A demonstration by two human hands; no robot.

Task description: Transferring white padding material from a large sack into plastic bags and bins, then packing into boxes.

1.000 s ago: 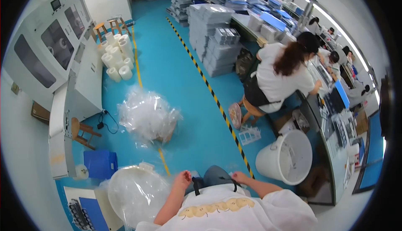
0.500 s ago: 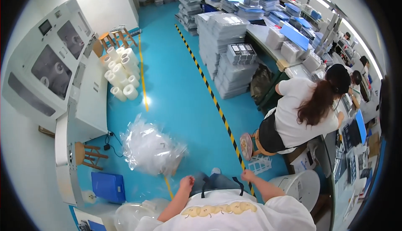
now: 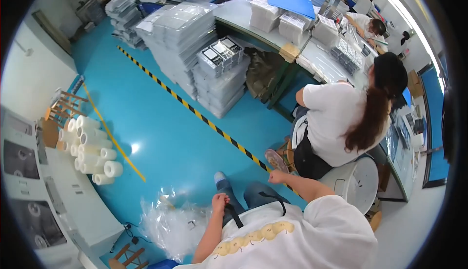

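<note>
My left hand (image 3: 220,202) hangs low in front of me with its fingers curled in. A black strap (image 3: 233,216) on my clothing runs close beside it. My right hand (image 3: 278,176) reaches out to the right, also closed, with nothing seen in it. It appears just above the yellow-and-black floor stripe (image 3: 229,138) in the picture. Nearest to that hand is a seated co-worker (image 3: 336,122) in a white shirt, back turned to me. A heap of clear plastic film (image 3: 178,225) lies on the floor to my left.
White film rolls (image 3: 90,149) stand by the machine (image 3: 29,186) at left. Wrapped stacks (image 3: 175,32) rise beside the long workbench (image 3: 234,10) ahead, with boxed trays (image 3: 219,57) on a lower pile. A white bin (image 3: 358,183) stands at my right, a wooden stool (image 3: 127,258) low at left.
My view has swung to the right, so the stacks, rolls and machine sit further left. One foot now shows stepped forward. Both hands stay closed.
</note>
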